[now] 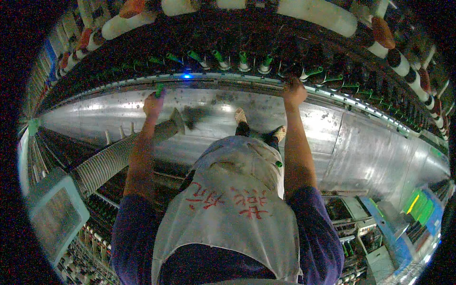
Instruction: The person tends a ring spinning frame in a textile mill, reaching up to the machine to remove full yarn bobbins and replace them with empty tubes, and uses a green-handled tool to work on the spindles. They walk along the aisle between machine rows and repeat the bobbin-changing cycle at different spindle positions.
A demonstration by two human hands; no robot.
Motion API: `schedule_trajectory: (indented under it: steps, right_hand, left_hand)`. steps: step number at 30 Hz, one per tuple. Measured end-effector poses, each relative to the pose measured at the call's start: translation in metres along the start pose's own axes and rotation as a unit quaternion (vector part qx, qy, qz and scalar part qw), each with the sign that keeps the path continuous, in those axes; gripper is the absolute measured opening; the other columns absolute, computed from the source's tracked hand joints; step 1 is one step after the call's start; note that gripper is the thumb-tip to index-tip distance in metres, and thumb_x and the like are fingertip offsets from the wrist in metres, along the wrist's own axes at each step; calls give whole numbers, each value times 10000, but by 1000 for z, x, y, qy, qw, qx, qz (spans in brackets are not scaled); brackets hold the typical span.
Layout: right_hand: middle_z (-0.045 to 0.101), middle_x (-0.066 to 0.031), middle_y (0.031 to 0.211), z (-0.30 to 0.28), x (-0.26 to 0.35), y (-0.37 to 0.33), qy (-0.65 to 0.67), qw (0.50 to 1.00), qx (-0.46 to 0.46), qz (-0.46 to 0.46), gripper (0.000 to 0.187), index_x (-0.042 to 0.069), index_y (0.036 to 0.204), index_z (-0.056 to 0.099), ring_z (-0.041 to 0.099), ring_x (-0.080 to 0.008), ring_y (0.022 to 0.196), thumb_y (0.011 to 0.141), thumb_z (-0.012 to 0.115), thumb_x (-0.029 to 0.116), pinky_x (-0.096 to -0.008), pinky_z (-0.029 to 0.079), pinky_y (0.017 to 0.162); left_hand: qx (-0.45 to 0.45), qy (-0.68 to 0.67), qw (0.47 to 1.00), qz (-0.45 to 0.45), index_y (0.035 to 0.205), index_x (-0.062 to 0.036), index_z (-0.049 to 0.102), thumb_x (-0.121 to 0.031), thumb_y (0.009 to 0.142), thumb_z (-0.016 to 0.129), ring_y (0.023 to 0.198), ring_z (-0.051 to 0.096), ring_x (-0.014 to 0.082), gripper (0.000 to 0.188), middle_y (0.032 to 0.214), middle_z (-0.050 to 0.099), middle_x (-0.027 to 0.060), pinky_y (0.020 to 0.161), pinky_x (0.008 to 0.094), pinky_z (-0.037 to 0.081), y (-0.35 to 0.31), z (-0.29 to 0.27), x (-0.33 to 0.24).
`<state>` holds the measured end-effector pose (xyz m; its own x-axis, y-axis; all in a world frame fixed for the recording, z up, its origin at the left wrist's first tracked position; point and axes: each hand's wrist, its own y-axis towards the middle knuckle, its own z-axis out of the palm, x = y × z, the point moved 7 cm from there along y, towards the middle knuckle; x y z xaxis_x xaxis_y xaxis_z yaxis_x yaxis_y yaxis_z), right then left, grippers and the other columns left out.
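My left hand (152, 105) is closed round a green tube (159, 89), which sticks up out of the fist just in front of the machine's long rail. Farther right, my right hand (295, 94) reaches to the rail, its fingers curled at a dark spot in the spindle row. What those fingers hold, if anything, is too dark to make out. Beside that hand a green bobbin tube (312, 72) leans on its spindle. Several more stand along the row, among them an upright green bobbin (243, 59) between my hands.
Large white yarn packages (317, 15) hang in an arc above the spindles. A blue light (187, 76) glows on the rail. To my left are a ribbed grey hose (109, 161) and a framed panel (57, 216); a cart with green tubes (420, 207) stands behind right.
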<state>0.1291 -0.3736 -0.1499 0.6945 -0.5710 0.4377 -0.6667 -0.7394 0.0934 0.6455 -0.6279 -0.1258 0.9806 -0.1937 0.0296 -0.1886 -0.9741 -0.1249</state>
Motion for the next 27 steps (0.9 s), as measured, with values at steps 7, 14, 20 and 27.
schedule_trajectory:
  steps: [7, 14, 20, 27]
  right_hand:
    - [638, -127, 724, -133, -91, -45, -24, 982, -49, 180, 213, 14, 960, 614, 604, -226, 645, 792, 608, 145, -283, 459, 566]
    - [633, -64, 732, -140, -44, -139, 287, 823, 427, 240, 143, 15, 888, 643, 551, -143, 615, 793, 604, 114, -252, 444, 545]
    - [609, -11, 665, -187, 51, -121, 475, 799, 358, 87, 138, 19, 839, 666, 448, -56, 487, 817, 612, 144, -215, 364, 435]
    - [505, 13, 524, -239, 37, -119, 553, 774, 295, 87, 139, -8, 776, 638, 299, -27, 412, 823, 584, 112, -204, 210, 387]
  left_hand:
    - [-115, 151, 948, 254, 952, 5, 569, -259, 772, 553, 762, 573, 316, 320, 897, 588, 184, 657, 436, 460, -64, -50, -143]
    - [-105, -510, 735, 434, 965, -58, 532, -104, 758, 603, 907, 564, 304, 224, 986, 576, 137, 777, 378, 457, -142, -140, -287]
    - [-168, -424, 767, 452, 1048, -9, 465, -151, 816, 554, 829, 571, 358, 286, 939, 573, 188, 715, 418, 460, -109, -159, -421]
    - [105, -275, 878, 378, 1047, 58, 440, -357, 900, 399, 785, 562, 422, 443, 816, 583, 257, 666, 482, 440, -43, -121, -461]
